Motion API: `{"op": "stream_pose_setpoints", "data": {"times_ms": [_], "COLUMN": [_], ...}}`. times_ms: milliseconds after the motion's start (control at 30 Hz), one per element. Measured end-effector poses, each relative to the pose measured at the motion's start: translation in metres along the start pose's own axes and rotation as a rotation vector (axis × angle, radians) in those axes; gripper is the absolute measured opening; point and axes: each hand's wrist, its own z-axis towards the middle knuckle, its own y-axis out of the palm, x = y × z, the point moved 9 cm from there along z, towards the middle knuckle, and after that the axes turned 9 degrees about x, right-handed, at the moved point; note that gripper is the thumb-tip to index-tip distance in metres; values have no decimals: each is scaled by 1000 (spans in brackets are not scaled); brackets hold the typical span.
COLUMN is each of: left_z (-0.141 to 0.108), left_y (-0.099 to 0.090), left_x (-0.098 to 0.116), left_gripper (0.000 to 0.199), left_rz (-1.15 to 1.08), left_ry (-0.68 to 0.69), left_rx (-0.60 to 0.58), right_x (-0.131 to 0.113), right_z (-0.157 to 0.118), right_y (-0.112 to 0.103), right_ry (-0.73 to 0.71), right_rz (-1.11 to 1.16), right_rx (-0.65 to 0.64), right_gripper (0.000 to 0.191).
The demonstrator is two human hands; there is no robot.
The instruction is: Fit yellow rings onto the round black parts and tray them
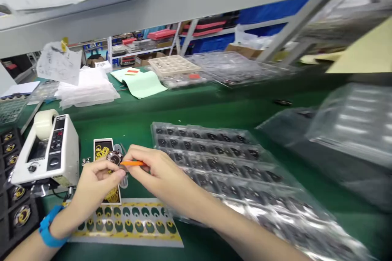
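My left hand [97, 177], with a blue wristband [50, 226], pinches a small round metal part [114, 156] that has a dark face with pale spots. My right hand [153, 167] is closed on a slim orange stick-like tool [133, 163], its end at the part's edge. Below both hands stands a white box [119, 200] with yellow ring-shaped pieces inside, partly hidden by my left hand. Nearer to me lies a sheet of yellow-edged stickers [131, 238], with dark green round shapes in rows.
A white tape dispenser [65, 151] stands at left, beside a black tray [9, 206] of round parts. Clear plastic trays [220, 163] of black parts cover the right middle. Papers [88, 85] and a beige grid tray [173, 65] lie behind, under a grey shelf beam [171, 2].
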Motion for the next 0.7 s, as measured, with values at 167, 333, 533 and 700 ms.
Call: {"op": "stream_pose_setpoints", "data": {"times_ms": [167,333,533,700], "left_z": [4,4,2,-3], "left_y": [-12,-20,-20,-13], "left_x": [9,10,15,19], "left_gripper": [21,24,21,18], "left_rz": [-78,-140,-123,-244], "left_ry": [111,124,155,142], "left_rx": [83,134,118,-37], "right_x": [-5,12,18,17], "right_z": [9,16,16,16], "right_y": [2,5,2,-24], "right_ry": [-20,121,130,14], "right_rz": [82,390,459,329], "right_rx": [32,-43,69,226], "right_gripper": [18,26,29,19]}}
